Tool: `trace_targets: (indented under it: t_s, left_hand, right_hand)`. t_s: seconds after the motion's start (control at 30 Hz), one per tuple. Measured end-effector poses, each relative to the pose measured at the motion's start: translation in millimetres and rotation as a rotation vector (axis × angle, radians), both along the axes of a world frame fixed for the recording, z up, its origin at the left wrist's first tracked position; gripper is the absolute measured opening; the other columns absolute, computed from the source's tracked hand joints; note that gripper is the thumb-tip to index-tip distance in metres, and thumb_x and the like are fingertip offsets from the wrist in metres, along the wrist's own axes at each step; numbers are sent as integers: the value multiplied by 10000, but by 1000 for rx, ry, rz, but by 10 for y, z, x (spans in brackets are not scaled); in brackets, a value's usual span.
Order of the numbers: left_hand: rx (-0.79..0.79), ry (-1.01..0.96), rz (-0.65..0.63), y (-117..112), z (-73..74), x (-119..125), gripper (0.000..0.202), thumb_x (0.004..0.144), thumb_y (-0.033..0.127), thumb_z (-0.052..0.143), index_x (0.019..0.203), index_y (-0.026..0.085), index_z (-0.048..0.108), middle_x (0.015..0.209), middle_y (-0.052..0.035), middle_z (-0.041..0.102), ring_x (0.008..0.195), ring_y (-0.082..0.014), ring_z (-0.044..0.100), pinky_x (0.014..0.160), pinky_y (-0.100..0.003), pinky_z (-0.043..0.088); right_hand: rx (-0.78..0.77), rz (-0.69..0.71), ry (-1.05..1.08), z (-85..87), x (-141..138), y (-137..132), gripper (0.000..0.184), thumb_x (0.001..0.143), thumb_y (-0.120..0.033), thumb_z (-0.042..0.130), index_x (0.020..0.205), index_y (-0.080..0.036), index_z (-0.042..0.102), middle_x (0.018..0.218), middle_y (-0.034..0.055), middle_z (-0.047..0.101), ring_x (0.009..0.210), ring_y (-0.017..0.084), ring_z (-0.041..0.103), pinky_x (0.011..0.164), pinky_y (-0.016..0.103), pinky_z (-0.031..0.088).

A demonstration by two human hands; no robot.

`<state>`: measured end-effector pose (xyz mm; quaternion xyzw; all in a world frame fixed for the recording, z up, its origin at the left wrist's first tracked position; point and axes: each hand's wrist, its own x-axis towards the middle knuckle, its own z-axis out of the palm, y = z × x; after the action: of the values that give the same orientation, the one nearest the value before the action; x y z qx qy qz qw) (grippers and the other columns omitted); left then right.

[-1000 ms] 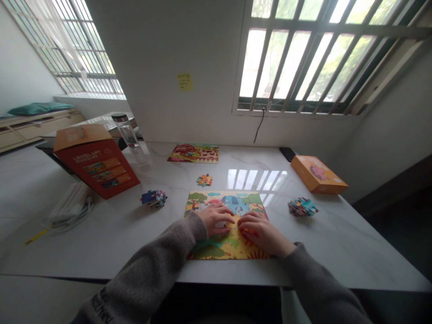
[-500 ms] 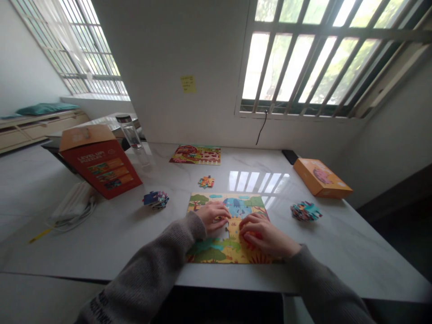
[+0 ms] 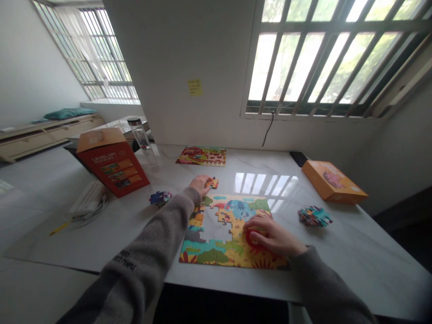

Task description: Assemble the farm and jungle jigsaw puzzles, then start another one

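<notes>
A partly assembled jigsaw puzzle point(image 3: 211, 257) with animals and trees lies flat before me, with a gap of bare table left of its middle. Beyond its top edge, my left hand point(image 3: 200, 184) has its fingers bent onto a small pile of loose orange and yellow puzzle pieces point(image 3: 213, 183). The fingers close on a piece at the pile's left side; their tips are partly hidden. My right hand point(image 3: 270, 231) rests on the puzzle's right part, fingers loosely curved, thumb apart from them. Red printing of the puzzle shows between thumb and fingers, and nothing is held there.
Other loose piles lie left point(image 3: 159, 198) and right point(image 3: 314, 217). A finished farm puzzle point(image 3: 201, 156) is at the back. Around stand a red box point(image 3: 114, 166), a glass bottle point(image 3: 140, 135), an orange box point(image 3: 332, 180), a black phone point(image 3: 298, 158) and a white power strip point(image 3: 86, 202).
My left hand has moved from the puzzle's middle up to the small pile behind it, uncovering the gap. My right hand stays on the puzzle's right part. The view has shifted slightly.
</notes>
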<state>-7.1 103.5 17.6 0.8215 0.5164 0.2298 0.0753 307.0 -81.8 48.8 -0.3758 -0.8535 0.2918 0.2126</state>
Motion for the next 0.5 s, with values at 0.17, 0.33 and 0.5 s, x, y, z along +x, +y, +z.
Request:
trace_targets:
  t_s: [0.17, 0.33, 0.5]
  left_hand:
    - [-79, 136, -73, 293, 85, 21, 230, 676, 117, 707, 888, 204, 686, 1082, -78, 704, 1071, -286, 618, 958, -393, 499]
    - [-68, 186, -96, 302, 162, -4, 193, 681, 192, 732, 862, 213, 669, 1009, -72, 688, 1025, -286, 625, 911, -387, 494]
    - [2, 119, -62, 82, 264, -25, 253, 764, 267, 701, 999, 221, 618, 1026, -68, 693, 979, -262, 644, 904, -395, 487]
  right_hand:
    - [-19, 4, 11, -9, -9, -17, 203, 982, -313, 536, 1084, -234, 691, 1114, 76, 700, 1069, 235, 618, 984, 427, 498]
    - [-11, 3, 21, 3, -12, -32, 212, 987, -328, 530, 1094, -232, 687, 1128, 80, 695, 1095, 240, 608, 1010, 442, 485]
    - [-23, 16, 55, 9, 7, -30, 246, 994, -378, 523, 1089, -224, 690, 1121, 91, 700, 1064, 244, 624, 982, 440, 504]
